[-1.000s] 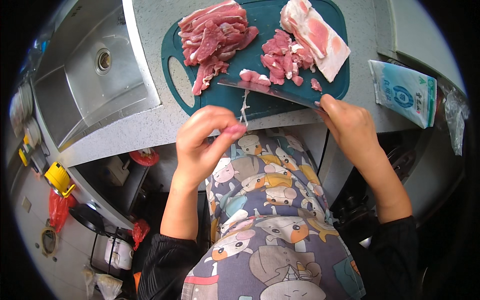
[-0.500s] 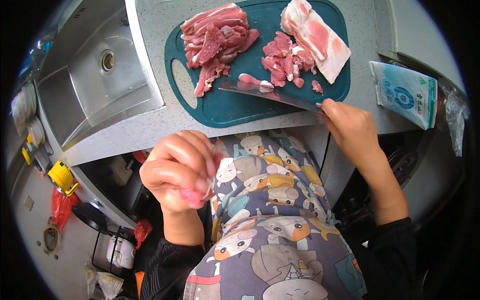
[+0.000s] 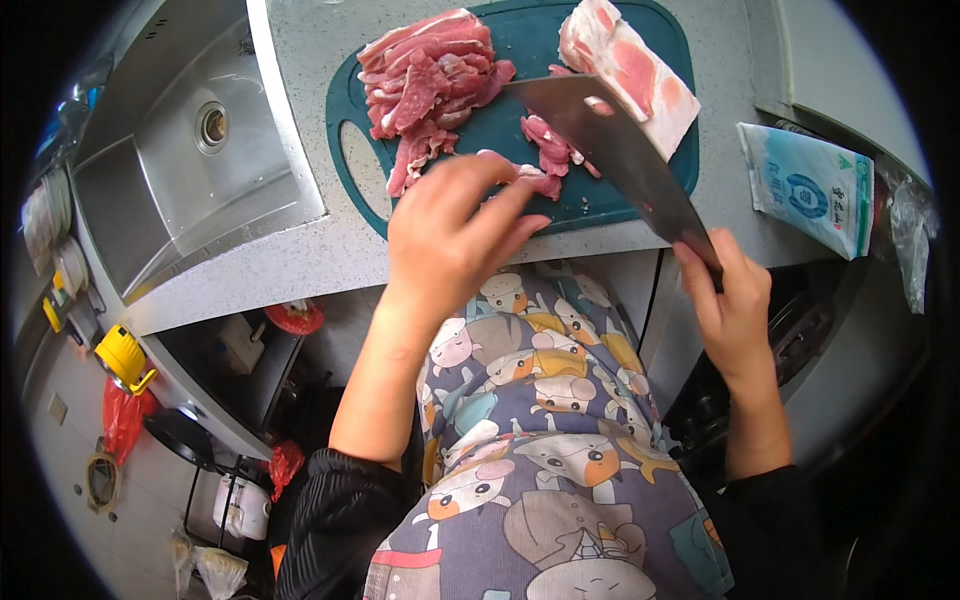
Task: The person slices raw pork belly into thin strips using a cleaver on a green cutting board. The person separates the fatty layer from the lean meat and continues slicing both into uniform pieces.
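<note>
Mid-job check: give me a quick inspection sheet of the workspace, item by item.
Surface: speckled grey counter, teal cutting board on it.
Job's things: sliced meat pile; uncut pork slab; a few slices mid-board.
Clutter: pale blue packet at the right.
Hands: left hand open over the board's near edge; right hand grips a cleaver, blade raised over the board.
Cables: nothing seen.
Surroundings: steel sink on the left; patterned apron below.

A dark teal plastic cutting board (image 3: 610,200) carries pink-and-red sliced raw meat (image 3: 425,85) and a pale pink slab of pork with white fat (image 3: 630,70). The grey steel cleaver blade (image 3: 615,150) looks dull. The cartoon-animal apron (image 3: 545,460) mixes grey, orange and white. The speckled countertop (image 3: 330,260) is light grey, perhaps stone.
</note>
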Available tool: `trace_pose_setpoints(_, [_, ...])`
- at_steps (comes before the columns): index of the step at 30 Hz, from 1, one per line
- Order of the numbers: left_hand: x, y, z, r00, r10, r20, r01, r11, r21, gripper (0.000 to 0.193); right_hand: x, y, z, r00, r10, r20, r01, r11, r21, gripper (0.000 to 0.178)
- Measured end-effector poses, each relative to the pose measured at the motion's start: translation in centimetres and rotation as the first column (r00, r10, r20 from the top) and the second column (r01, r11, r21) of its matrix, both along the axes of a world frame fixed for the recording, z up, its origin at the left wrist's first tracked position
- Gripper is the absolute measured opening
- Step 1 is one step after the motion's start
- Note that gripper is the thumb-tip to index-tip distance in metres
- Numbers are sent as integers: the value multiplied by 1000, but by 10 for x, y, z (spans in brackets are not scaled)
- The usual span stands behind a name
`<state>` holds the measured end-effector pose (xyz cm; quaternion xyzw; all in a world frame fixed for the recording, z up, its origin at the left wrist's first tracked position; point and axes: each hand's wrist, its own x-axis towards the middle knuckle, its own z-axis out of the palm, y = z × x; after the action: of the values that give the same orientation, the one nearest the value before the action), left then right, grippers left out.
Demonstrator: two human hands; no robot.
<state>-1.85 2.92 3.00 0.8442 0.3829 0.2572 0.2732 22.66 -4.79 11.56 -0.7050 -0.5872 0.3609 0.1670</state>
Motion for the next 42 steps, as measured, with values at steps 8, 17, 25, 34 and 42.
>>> trace_pose_setpoints(8, [-16, 1, -7, 999, -15, -38, 10, 993, -121, 35, -32, -27, -2, 977, -164, -137, 135, 970, -201, 11])
trace_pose_setpoints(17, [-2, -28, -14, 975, 222, 31, -219, 973, -67, 27, -64, -54, -6, 996, 41, 79, -18, 962, -274, 14])
trace_pose_setpoints(25, [5, -32, -18, 957, 281, 68, -277, 959, -62, 27, -76, -41, -19, 986, 76, 149, -33, 961, -276, 15])
trace_pose_setpoints(34, [6, -34, -16, 963, 260, 68, -253, 963, -98, 24, -67, -26, -17, 986, 111, 127, -81, 972, -222, 16])
trace_pose_setpoints(42, [17, -17, 6, 971, 238, -16, -239, 971, 0, 32, -42, -24, -6, 995, -94, -41, 87, 987, -136, 12])
